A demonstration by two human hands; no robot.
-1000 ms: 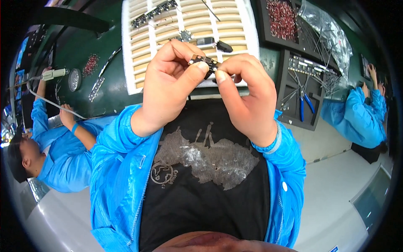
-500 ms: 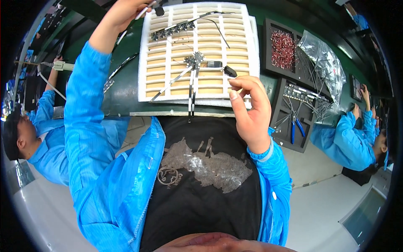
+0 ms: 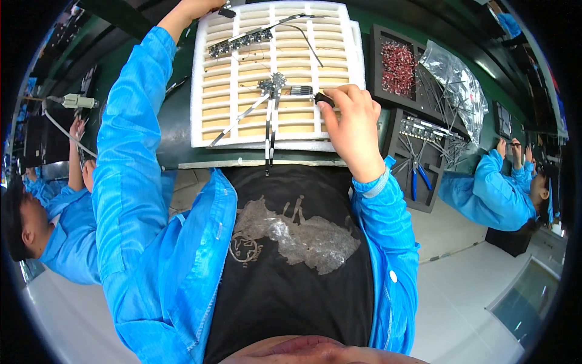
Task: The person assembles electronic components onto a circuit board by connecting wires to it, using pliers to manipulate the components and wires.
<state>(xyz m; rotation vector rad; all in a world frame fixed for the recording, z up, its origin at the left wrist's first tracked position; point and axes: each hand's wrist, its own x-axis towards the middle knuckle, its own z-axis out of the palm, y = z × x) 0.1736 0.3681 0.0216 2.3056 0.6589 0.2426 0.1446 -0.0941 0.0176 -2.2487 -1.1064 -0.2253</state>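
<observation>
A white foam tray [image 3: 200, 115] with rows of narrow slots lies in front of me. On it sits a small dark circuit piece [image 3: 273, 84] with flat black-and-white strips trailing over the near edge. My right hand [image 3: 354, 124] is closed at the tray's right side, thumb and fingers pinching a small black connector [image 3: 323, 99] beside a grey ribbed piece [image 3: 301, 90]. At the far left corner, my left hand [image 3: 197, 7] reaches up, its curled fingers partly cut off by the picture edge. A small black block [image 3: 227, 12] is right at its fingertips; what it grips is unclear.
A strip of small circuit boards [image 3: 242, 43] crosses the tray's far part. To the right stand a black box of red parts [image 3: 397, 67], a clear plastic bag [image 3: 458, 76], and a lower tray with blue-handled pliers [image 3: 414, 182]. Co-workers in blue sit on both sides.
My right hand has moved left and closed on the black connector. My left hand has gone farther up, partly out of the picture. The whole view has shifted slightly.
</observation>
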